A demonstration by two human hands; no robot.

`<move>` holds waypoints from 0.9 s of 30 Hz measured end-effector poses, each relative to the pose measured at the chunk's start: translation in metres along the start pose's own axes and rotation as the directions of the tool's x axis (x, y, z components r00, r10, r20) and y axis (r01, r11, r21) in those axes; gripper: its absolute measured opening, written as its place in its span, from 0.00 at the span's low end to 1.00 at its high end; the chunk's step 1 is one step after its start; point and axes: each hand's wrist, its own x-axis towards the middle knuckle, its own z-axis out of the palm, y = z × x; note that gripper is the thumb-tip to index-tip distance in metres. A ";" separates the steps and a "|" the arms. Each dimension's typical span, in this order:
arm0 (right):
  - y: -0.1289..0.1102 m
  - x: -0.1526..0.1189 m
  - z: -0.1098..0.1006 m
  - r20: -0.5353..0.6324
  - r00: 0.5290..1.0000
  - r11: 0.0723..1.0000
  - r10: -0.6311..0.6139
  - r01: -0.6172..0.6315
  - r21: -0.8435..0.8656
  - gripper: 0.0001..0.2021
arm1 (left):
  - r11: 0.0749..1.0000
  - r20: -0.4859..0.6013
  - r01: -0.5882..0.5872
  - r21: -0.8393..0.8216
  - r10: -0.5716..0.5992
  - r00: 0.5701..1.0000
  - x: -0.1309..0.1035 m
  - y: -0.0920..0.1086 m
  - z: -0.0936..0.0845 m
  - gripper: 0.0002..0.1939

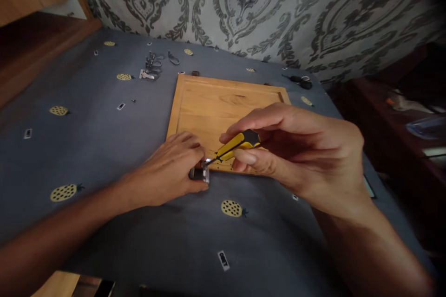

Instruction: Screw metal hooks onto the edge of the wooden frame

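Note:
A wooden panel [209, 106] with a raised rim lies flat on the blue pineapple-print cloth [139, 241]. At its near left edge is a small metal hinge [205, 175]. My left hand [174, 167] holds the hinge against the panel, thumb at its near end and fingers over the wood. In my right hand [299, 153] is a yellow and black screwdriver [237, 146], pinched between thumb and fingers and slanting down to the left. Its tip meets the hinge; the screw head there is too small to make out.
Several metal hinges [149, 67] lie at the back left, with a small screw [133, 100] nearer. Black-handled scissors [301, 81] rest at the back right. A patterned wall covering [237, 4] rises behind. Dark furniture [390, 125] stands at the right.

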 end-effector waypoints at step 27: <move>-0.003 0.001 0.000 -0.137 0.988 0.996 -0.072 0.066 -0.053 0.09 | 1.000 0.028 0.016 -0.025 -0.015 1.000 0.000 0.000 -0.002 0.11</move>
